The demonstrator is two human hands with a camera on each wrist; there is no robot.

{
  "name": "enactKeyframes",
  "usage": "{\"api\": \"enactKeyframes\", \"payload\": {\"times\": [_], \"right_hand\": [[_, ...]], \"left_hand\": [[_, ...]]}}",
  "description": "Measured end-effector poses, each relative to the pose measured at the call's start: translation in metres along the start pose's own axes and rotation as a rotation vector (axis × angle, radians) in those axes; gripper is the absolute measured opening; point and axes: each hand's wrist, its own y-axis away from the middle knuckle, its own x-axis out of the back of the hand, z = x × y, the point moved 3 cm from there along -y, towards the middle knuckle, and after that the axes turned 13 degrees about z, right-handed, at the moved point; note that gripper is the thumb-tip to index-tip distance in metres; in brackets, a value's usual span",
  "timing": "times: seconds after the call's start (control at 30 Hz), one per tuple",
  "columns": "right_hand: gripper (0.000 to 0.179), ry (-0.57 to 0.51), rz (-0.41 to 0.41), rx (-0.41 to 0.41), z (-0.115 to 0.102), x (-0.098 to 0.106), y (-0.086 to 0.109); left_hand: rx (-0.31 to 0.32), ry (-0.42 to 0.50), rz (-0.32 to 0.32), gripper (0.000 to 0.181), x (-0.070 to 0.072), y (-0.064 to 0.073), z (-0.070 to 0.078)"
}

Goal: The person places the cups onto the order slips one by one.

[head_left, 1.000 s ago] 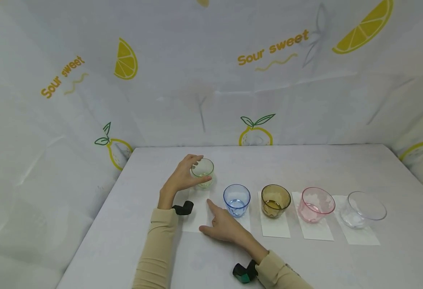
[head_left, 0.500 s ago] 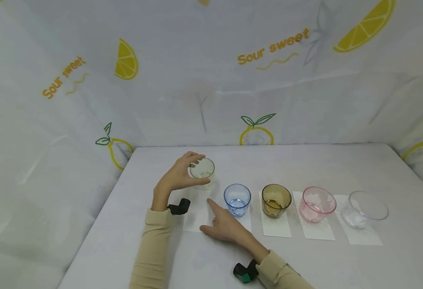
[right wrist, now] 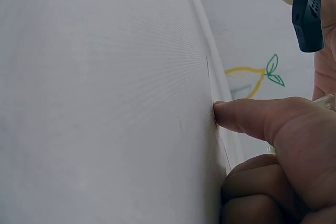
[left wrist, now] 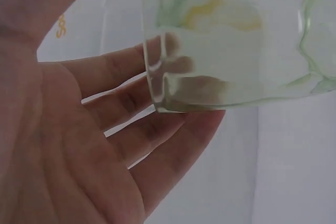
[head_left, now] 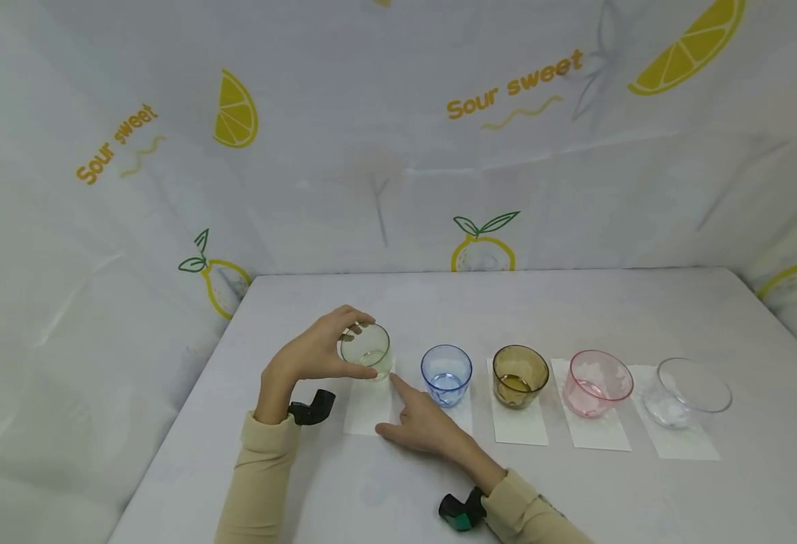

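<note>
My left hand (head_left: 313, 351) holds a pale green clear glass (head_left: 366, 351) by its sides, thumb on the near side and fingers on the far side. The glass overlaps the far end of a white paper strip (head_left: 367, 412) in the head view. Close up in the left wrist view, the fingers lie along the wall and bottom edge of the glass (left wrist: 220, 51). My right hand (head_left: 425, 423) presses on that strip's right edge with index finger and thumb stretched out. Its other fingers are folded under, as the right wrist view shows beside the thumb (right wrist: 244, 116).
To the right stands a row of glasses on similar white strips: a blue glass (head_left: 446, 378), a brown glass (head_left: 520, 378), a pink glass (head_left: 597, 385) and a colourless glass (head_left: 687, 397). A lemon-print sheet (head_left: 344, 151) hangs behind the white table (head_left: 235, 453).
My left hand has carried the green glass toward me and slightly left, from behind the strip to over its far end. The right hand has stayed in place.
</note>
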Motion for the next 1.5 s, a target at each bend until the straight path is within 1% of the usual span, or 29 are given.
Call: {"api": "enactKeyframes", "payload": {"times": [0.13, 0.27, 0.43, 0.63, 0.8, 1.03, 1.17, 1.3, 1.5], "right_hand": [[0.090, 0.013, 0.008, 0.004, -0.001, 0.000, 0.000], [0.090, -0.001, 0.002, 0.005, -0.001, 0.000, 0.000], [0.091, 0.003, 0.001, 0.002, -0.001, 0.000, 0.000], [0.091, 0.023, -0.003, -0.014, -0.001, -0.001, 0.000], [0.092, 0.046, -0.005, -0.013, -0.003, 0.000, 0.001], [0.091, 0.040, -0.004, -0.015, -0.005, 0.002, 0.002], [0.091, 0.037, -0.002, -0.009, -0.005, 0.001, 0.002], [0.091, 0.031, 0.001, -0.001, -0.005, 0.001, 0.002], [0.091, 0.035, 0.000, -0.005, -0.005, 0.000, 0.002]], "left_hand": [[0.008, -0.009, -0.029, 0.074, -0.002, 0.004, -0.004], [0.043, -0.002, -0.058, 0.074, -0.002, 0.007, -0.006], [0.065, 0.012, -0.073, 0.075, -0.003, 0.008, -0.008], [0.097, 0.001, -0.105, 0.076, -0.008, 0.009, -0.012], [0.100, -0.016, -0.126, 0.077, -0.011, 0.009, -0.010], [0.109, -0.030, -0.157, 0.078, -0.015, 0.008, -0.008], [0.116, -0.037, -0.166, 0.078, -0.016, 0.008, -0.009], [0.109, -0.050, -0.170, 0.077, -0.017, 0.008, -0.009], [0.123, -0.043, -0.178, 0.077, -0.017, 0.008, -0.010]]}}
